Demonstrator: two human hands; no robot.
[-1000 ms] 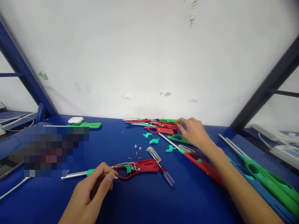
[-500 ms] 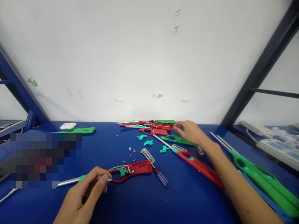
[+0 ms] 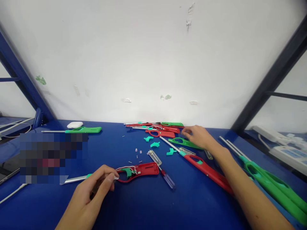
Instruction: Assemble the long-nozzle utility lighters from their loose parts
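My left hand [image 3: 96, 191] pinches a small white piece [image 3: 116, 178] between thumb and fingertips. Just beside it lies an opened red lighter half [image 3: 145, 170], with white wire and a green trigger [image 3: 129, 173] inside. Its metal tube [image 3: 75, 179] sticks out left of the hand. At the back, the fingers of my right hand [image 3: 196, 135] are curled together; anything between them is too small to make out. They are near the right end of several red and green opened lighters [image 3: 163, 133] and above a green half shell [image 3: 184, 142].
A purple-handled screwdriver [image 3: 168, 179] touches a clear fuel tank [image 3: 155, 157]. Loose screws, small white pieces and turquoise triggers [image 3: 155, 144] lie mid-table. A closed red lighter [image 3: 206, 169] runs under my right forearm; green lighters [image 3: 266, 179] lie right, another [image 3: 86, 130] back left.
The whole view has shifted, so things appear slightly farther right. Both hands keep nearly the same pose, the left still with the small white piece.
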